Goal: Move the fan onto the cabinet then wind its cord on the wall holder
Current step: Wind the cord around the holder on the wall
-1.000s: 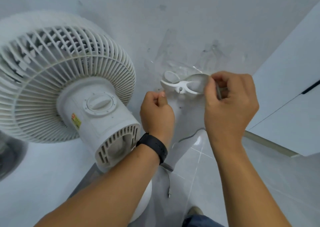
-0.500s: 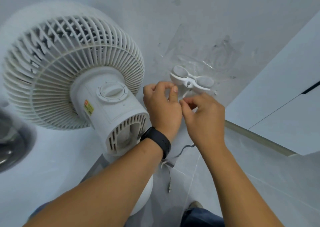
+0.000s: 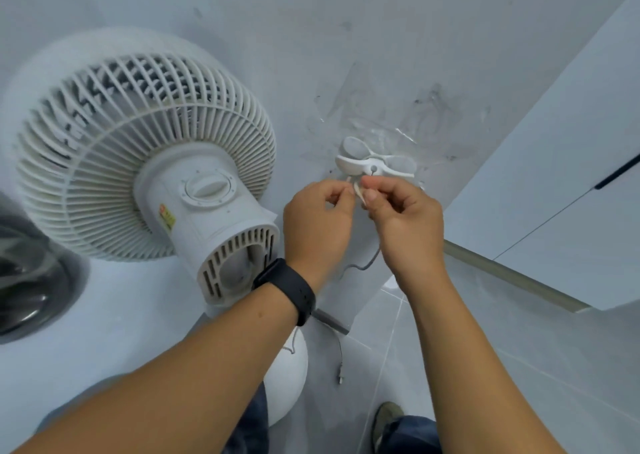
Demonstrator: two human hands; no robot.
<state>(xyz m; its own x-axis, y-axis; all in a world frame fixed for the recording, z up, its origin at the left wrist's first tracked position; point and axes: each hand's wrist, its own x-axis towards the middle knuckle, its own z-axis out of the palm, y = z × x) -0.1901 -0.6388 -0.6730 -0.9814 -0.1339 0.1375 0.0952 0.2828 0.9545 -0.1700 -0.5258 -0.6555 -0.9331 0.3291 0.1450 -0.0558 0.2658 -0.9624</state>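
- Just below the wall holder (image 3: 375,165), my two hands meet, knuckles toward me, fingertips almost touching one another.
- My left hand (image 3: 317,223) has its fingers curled in, thumb and forefinger pinching a short pale stretch of the cord (image 3: 356,190) right under the holder's middle.
- My right hand (image 3: 405,219) is curled the same way, thumb and forefinger pinching that same pale stretch from the other side; the rest of its fingers are folded into the palm.
- Neither hand touches the holder itself, though both are just beside it.
- From under my right hand a thin grey length of cord hangs down in a loose bend, and lower still its plug end (image 3: 341,377) dangles above the floor tiles.
- The fan (image 3: 145,162) stands on the white cabinet (image 3: 104,315) top to the left, its grille facing the wall and its motor housing toward me, near my left wrist with the black wristband (image 3: 289,289).
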